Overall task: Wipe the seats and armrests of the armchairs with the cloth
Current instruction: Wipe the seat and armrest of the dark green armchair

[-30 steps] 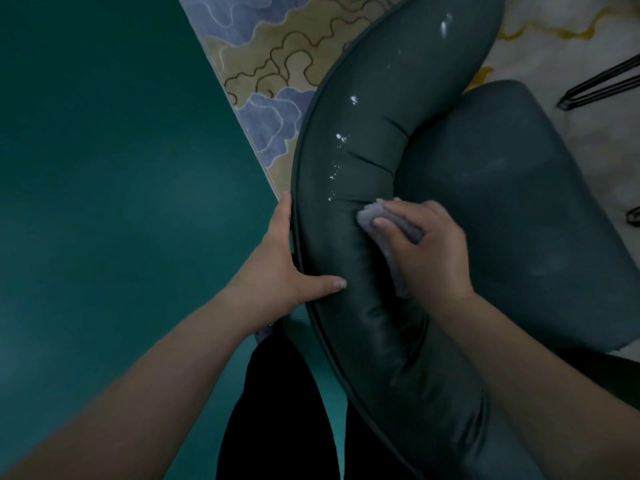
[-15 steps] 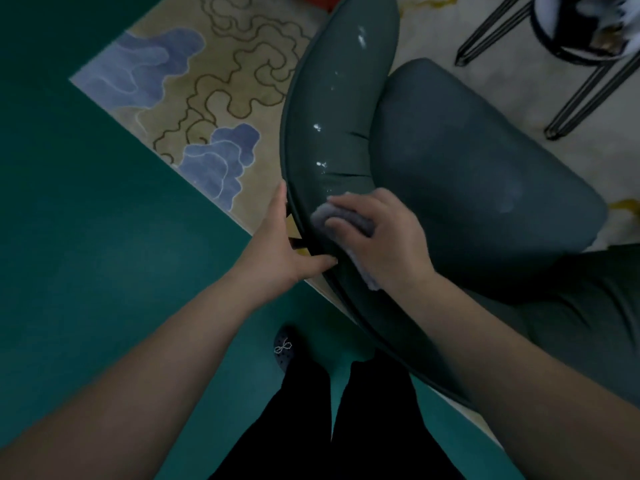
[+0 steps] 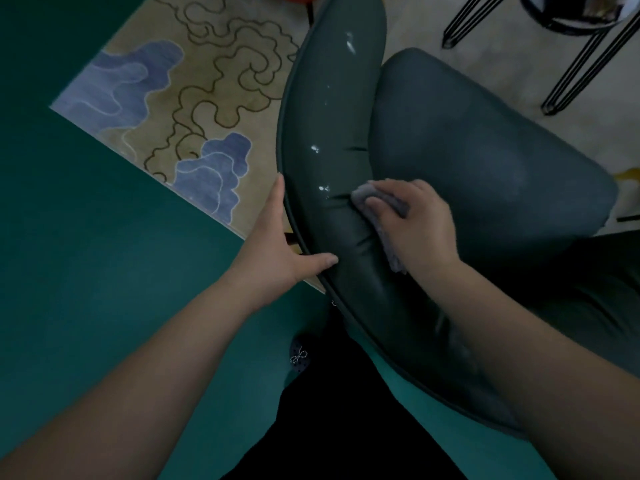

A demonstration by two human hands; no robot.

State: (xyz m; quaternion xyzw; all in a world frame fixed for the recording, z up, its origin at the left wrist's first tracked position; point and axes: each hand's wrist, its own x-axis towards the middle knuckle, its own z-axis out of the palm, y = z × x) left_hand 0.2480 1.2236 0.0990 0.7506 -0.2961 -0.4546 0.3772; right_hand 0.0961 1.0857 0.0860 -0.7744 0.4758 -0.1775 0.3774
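A dark green leather armchair fills the middle and right of the head view, with its curved padded armrest [image 3: 332,109] running top to bottom and its seat cushion [image 3: 485,147] to the right. My right hand [image 3: 415,223] grips a grey cloth [image 3: 363,197] and presses it on the armrest's inner side, near a crease with wet glints. My left hand [image 3: 280,244] rests on the armrest's outer edge, thumb laid across the top, fingers straight along the rim.
A patterned beige and blue rug [image 3: 194,109] lies under the chair, edged by teal floor [image 3: 86,254] at left. Black hairpin legs of a stool [image 3: 575,53] stand at the top right. My dark trousers and one shoe [image 3: 299,355] show below.
The view has swung so more rug and the stool legs show. My right hand with the cloth slid along the armrest's inner side. My left hand keeps its place on the outer edge.
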